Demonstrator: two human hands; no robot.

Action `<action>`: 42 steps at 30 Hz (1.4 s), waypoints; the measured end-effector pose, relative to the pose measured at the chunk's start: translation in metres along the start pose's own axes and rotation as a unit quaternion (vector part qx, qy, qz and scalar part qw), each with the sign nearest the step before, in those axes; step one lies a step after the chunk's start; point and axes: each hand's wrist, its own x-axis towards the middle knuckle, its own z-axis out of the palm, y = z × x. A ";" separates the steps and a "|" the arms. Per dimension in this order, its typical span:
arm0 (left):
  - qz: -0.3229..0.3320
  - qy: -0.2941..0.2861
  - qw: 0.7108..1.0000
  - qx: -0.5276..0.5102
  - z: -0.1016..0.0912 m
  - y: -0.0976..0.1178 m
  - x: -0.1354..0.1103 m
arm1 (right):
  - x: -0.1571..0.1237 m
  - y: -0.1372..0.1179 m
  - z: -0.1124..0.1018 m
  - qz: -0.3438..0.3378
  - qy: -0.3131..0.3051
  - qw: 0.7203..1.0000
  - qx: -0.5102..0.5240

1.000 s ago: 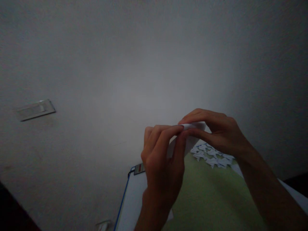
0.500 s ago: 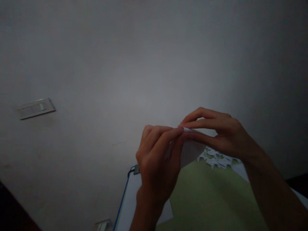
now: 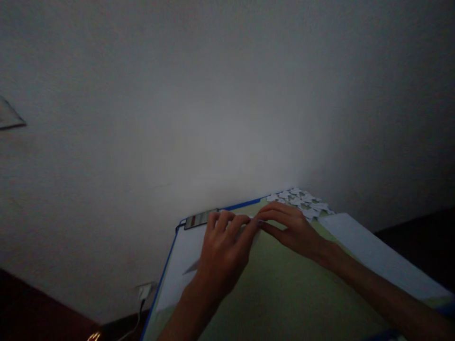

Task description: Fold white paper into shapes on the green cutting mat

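My left hand (image 3: 222, 253) and my right hand (image 3: 289, 227) meet over a light green surface (image 3: 284, 293), fingertips pinched together on a small white piece of paper (image 3: 254, 232). Most of the paper is hidden by my fingers, so its shape is unclear. Both hands rest low on the surface near its far edge. A pile of several small folded white paper pieces (image 3: 300, 199) lies just beyond my right hand at the far corner.
The green surface has a blue edge (image 3: 161, 279) and white sheets at its left (image 3: 181, 265) and right (image 3: 377, 255). A small dark card (image 3: 199, 219) lies at the far left corner. A pale wall (image 3: 177, 118) fills the background; a plug and cable (image 3: 142, 296) sit low on it.
My hands have dropped from in front of the wall down onto the green surface, still pinching the paper. The view has tilted, and the wall switch has slid toward the left edge.
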 end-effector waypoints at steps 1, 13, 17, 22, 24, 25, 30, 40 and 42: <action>-0.015 -0.012 1.000 0.009 0.008 -0.001 -0.013 | -0.012 0.008 0.012 0.013 -0.006 1.000 0.008; -0.109 -0.056 0.988 -0.089 0.055 -0.002 -0.079 | -0.063 0.037 0.051 0.044 -0.030 0.999 0.006; -0.112 -0.062 0.986 -0.109 0.064 0.001 -0.088 | -0.067 0.036 0.051 0.061 -0.062 0.996 0.002; -0.097 -0.083 0.984 -0.124 0.069 0.002 -0.098 | -0.070 0.035 0.050 0.055 -0.107 0.993 -0.006; -0.095 -0.092 0.983 -0.129 0.070 0.002 -0.101 | -0.070 0.036 0.050 0.051 -0.111 0.992 -0.012; -0.094 -0.094 0.982 -0.131 0.071 0.002 -0.102 | -0.070 0.036 0.049 0.050 -0.110 0.993 -0.016; -0.096 -0.084 0.982 -0.138 0.072 0.002 -0.104 | -0.067 0.035 0.048 0.044 -0.095 0.994 -0.031; -0.090 -0.052 0.983 -0.152 0.070 0.002 -0.100 | -0.068 0.031 0.047 0.039 -0.089 0.994 -0.042; -0.091 -0.047 0.982 -0.159 0.069 0.002 -0.099 | -0.067 0.031 0.047 0.035 -0.091 0.994 -0.044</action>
